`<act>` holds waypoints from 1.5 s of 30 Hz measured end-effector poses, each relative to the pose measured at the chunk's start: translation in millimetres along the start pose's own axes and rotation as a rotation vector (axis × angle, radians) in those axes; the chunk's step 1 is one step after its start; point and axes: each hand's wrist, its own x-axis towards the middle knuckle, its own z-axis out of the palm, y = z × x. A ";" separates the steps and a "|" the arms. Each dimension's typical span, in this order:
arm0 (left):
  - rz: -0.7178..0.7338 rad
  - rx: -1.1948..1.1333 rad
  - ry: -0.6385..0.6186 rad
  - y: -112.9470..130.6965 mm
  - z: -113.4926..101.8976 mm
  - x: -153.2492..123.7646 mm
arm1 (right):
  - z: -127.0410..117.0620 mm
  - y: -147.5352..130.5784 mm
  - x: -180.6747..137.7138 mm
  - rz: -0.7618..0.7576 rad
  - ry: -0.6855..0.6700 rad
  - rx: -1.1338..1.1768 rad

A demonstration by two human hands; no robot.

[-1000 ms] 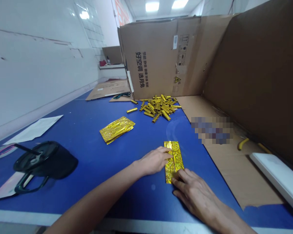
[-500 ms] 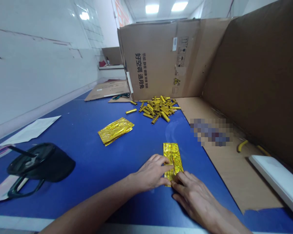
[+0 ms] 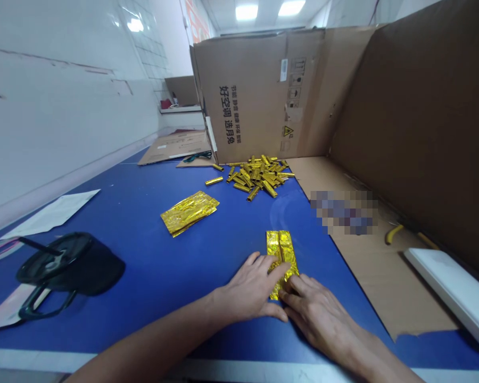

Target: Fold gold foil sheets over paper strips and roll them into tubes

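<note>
A sheet of shiny gold foil paper [image 3: 286, 247] lies on the blue table, its two long sides folded in so that they meet along a middle seam. My left hand [image 3: 259, 282] rests on the sheet's left part, fingers stretched across it and thumb spread apart below. At the lower right edge, my right hand [image 3: 315, 306] has its fingers bent together on the foil, pinching it. The near end of the sheet is partly hidden by both hands. Further left lies a stack of flat gold foil sheets [image 3: 189, 211].
A heap of rolled gold foil tubes [image 3: 259, 175] lies before a large cardboard box [image 3: 263, 101]. On the left stand a dark mug [image 3: 77, 266] with a straw and a white paper [image 3: 54, 213]. At right are a cardboard sheet [image 3: 367, 271] and a white flat object [image 3: 447, 292].
My left fingers have slid right across the seam, and the thumb has swung down off the foil. The seam's fold lies flatter. My right hand stays at the lower edge.
</note>
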 end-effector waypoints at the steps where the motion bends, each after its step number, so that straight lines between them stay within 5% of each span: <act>1: 0.008 0.008 -0.001 0.1 0.8 -0.2 | 0.1 0.0 0.0 -0.005 0.002 0.002; 18: 0.044 0.017 -0.058 -2.3 -0.2 1.5 | -17.6 17.0 -9.8 -0.034 0.007 -0.014; 28: 0.038 -0.001 -0.050 -0.7 -1.6 1.1 | -1.6 25.1 -11.8 -0.122 0.144 0.026; 40: -0.045 -0.019 -0.013 6.1 1.2 3.4 | -12.8 24.3 4.8 0.234 0.202 0.544; 45: -0.063 -0.060 0.010 5.2 -0.2 2.8 | -13.7 24.7 -0.9 0.025 0.086 0.438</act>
